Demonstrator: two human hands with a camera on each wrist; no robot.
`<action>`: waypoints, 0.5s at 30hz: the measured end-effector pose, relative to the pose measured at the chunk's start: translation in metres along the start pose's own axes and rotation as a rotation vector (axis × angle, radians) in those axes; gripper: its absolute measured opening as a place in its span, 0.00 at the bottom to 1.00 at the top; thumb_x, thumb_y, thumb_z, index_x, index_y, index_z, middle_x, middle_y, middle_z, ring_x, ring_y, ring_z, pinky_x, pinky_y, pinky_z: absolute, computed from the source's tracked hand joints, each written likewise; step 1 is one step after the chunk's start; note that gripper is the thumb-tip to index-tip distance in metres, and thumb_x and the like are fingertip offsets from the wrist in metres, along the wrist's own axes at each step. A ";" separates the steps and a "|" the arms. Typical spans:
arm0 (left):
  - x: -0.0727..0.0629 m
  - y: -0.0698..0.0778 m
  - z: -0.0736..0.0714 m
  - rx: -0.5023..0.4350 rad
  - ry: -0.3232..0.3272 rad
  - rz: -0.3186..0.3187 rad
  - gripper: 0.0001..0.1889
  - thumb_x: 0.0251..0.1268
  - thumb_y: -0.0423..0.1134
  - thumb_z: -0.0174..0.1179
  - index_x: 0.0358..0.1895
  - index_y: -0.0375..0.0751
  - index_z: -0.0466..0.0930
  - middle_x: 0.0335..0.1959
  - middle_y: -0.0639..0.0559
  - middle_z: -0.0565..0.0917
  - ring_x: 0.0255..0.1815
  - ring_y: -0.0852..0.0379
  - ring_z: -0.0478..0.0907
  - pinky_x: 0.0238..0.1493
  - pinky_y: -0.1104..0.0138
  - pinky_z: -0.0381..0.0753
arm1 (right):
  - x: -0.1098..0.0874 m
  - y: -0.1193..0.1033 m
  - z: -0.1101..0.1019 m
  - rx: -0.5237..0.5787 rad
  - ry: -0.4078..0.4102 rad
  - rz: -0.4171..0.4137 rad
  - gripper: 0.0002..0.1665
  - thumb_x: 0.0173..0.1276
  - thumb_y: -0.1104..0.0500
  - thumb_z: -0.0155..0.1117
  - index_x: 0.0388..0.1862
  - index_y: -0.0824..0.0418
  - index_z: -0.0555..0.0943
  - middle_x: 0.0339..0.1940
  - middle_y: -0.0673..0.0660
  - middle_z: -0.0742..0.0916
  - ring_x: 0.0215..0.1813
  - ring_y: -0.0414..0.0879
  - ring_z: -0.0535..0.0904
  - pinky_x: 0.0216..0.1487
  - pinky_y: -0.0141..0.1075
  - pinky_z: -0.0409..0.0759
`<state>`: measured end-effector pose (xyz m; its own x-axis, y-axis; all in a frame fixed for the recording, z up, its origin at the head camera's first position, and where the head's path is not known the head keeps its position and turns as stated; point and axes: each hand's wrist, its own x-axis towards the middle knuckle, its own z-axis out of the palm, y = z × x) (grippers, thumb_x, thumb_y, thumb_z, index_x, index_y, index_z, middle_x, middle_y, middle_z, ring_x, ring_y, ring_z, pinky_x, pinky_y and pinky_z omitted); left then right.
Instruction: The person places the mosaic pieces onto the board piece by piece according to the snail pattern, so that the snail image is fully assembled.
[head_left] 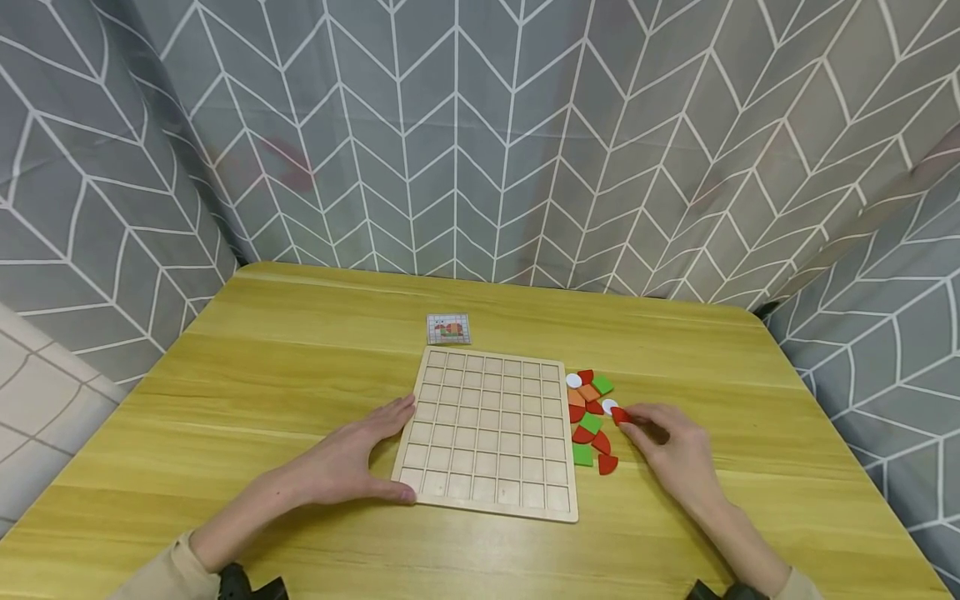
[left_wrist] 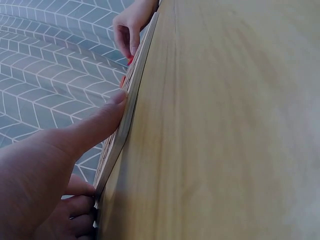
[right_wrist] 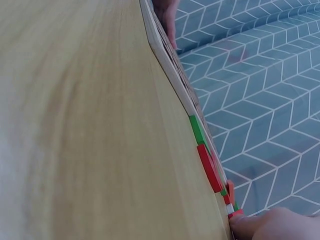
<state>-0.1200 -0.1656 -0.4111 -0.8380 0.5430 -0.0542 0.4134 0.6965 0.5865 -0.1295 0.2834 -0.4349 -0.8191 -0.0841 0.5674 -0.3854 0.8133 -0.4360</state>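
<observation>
Barely begun: grid board (head_left: 491, 433) bare, left hand (head_left: 352, 458) flat against its edge, right hand (head_left: 671, 446) fingers seemingly pinching a red piece (head_left: 620, 415).

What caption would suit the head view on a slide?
Left hand steadies an empty wooden grid board while the right hand pinches a red piece from the coloured pile.
</observation>
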 end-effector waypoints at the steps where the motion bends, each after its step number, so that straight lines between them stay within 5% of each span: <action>1: 0.000 0.000 0.000 0.000 0.000 0.000 0.62 0.45 0.75 0.66 0.80 0.41 0.54 0.82 0.49 0.51 0.81 0.42 0.50 0.74 0.40 0.58 | 0.000 0.000 0.000 -0.003 0.002 -0.004 0.16 0.51 0.68 0.80 0.40 0.58 0.89 0.36 0.51 0.90 0.39 0.44 0.84 0.47 0.13 0.71; 7: 0.001 -0.001 0.000 0.006 -0.001 0.000 0.62 0.45 0.75 0.66 0.79 0.41 0.54 0.82 0.49 0.51 0.81 0.42 0.51 0.74 0.41 0.59 | 0.004 0.004 0.002 -0.021 0.014 -0.092 0.18 0.48 0.66 0.82 0.39 0.59 0.89 0.35 0.52 0.90 0.38 0.46 0.84 0.45 0.16 0.73; 15: 0.001 0.000 0.001 0.010 0.001 0.000 0.62 0.45 0.75 0.66 0.79 0.41 0.55 0.82 0.50 0.52 0.81 0.42 0.51 0.74 0.40 0.59 | 0.009 0.006 0.003 -0.062 0.051 -0.284 0.18 0.43 0.66 0.83 0.35 0.61 0.88 0.31 0.53 0.90 0.34 0.46 0.84 0.37 0.33 0.81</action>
<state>-0.1207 -0.1650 -0.4118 -0.8383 0.5425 -0.0531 0.4169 0.7009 0.5787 -0.1403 0.2861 -0.4343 -0.6595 -0.2856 0.6954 -0.5680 0.7952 -0.2121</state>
